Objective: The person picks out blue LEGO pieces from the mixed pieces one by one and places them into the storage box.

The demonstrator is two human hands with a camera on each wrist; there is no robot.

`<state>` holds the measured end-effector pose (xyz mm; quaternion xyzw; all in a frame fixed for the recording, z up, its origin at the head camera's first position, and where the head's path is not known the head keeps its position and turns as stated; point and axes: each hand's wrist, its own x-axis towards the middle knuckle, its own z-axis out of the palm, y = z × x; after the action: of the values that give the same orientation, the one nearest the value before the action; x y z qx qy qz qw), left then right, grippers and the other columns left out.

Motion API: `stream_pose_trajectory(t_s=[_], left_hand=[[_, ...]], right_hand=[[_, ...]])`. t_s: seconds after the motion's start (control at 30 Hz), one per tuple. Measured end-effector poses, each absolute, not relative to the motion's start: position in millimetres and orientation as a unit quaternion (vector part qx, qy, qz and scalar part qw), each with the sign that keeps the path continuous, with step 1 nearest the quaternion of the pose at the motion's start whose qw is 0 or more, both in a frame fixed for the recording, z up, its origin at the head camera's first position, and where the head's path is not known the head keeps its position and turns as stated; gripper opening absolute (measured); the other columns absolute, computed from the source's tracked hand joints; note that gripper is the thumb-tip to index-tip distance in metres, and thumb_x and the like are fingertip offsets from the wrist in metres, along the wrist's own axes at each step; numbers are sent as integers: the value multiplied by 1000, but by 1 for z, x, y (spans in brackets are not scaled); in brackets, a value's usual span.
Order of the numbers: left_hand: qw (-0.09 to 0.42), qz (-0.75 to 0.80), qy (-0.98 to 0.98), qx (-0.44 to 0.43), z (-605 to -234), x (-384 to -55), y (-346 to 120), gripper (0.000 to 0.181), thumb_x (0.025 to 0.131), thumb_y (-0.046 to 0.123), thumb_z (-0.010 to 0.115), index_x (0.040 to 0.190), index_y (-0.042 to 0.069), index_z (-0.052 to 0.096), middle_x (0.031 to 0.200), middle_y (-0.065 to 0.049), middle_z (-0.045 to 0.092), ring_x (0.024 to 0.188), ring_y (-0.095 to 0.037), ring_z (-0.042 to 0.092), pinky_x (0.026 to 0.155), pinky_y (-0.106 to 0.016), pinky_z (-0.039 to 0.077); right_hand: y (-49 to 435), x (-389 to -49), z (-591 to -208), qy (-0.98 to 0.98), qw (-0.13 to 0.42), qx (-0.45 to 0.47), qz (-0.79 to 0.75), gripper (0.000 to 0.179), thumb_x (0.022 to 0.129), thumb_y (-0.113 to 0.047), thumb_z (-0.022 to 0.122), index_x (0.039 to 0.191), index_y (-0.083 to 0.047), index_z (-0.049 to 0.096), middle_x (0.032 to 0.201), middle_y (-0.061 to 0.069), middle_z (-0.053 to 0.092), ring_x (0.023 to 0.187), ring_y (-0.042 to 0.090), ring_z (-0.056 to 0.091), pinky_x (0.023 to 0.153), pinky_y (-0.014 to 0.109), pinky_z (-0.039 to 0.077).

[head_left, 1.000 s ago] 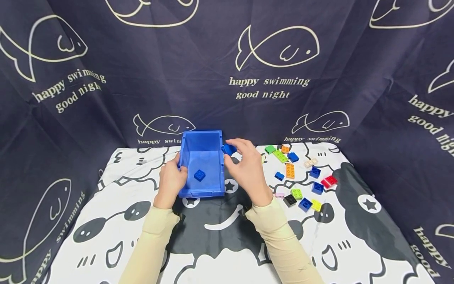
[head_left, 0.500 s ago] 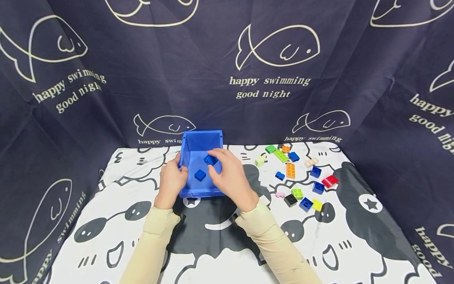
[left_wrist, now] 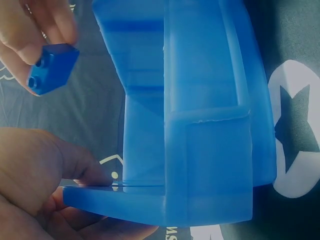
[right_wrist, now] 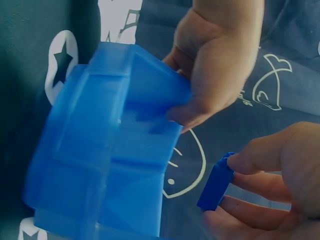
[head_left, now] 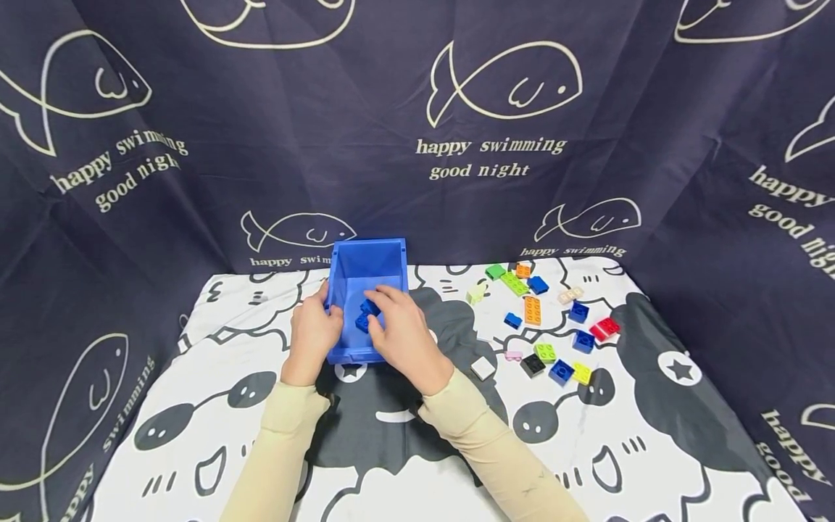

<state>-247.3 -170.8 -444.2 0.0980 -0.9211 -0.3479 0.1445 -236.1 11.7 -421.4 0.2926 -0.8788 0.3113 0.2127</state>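
Held brick moved L — 2nd brick in bin, loose bricks R.

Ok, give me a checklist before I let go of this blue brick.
1. Left grip on the bin: ok, holding its left side.
2. Right grip on the held brick: ok, pinched in the right wrist view.
3. Held brick over the bin: ok.
4. Bin opening facing up: ok.
5. Other blue brick clear of the drop: cannot tell; it overlaps the held one in the head view.
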Motion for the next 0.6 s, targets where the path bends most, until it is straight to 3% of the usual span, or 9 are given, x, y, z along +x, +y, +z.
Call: stream_pose_trajectory(t_s=[0.4,0.6], left_hand=[[140,-347,-922,100,-444,-247,-170,59,93,11,58,150,0,51,132,-33,62,96,-52,69,77,-61,53],[146,-345,-922,95,-445,-247,-171,59,93,11,58,150,-1,52,130,-34,63,96,-53,69,77,-62,53]], right_hand=[[4,-240,-436,-891,187,297,289,36,90,-5,71,126,0,72,130,21,68,122,36,65,105,50,49],[0,-242,-443,-898,181,289,278,36,90,-6,71,125,-1,72,129,21,68,115,38,67,102,49,52]])
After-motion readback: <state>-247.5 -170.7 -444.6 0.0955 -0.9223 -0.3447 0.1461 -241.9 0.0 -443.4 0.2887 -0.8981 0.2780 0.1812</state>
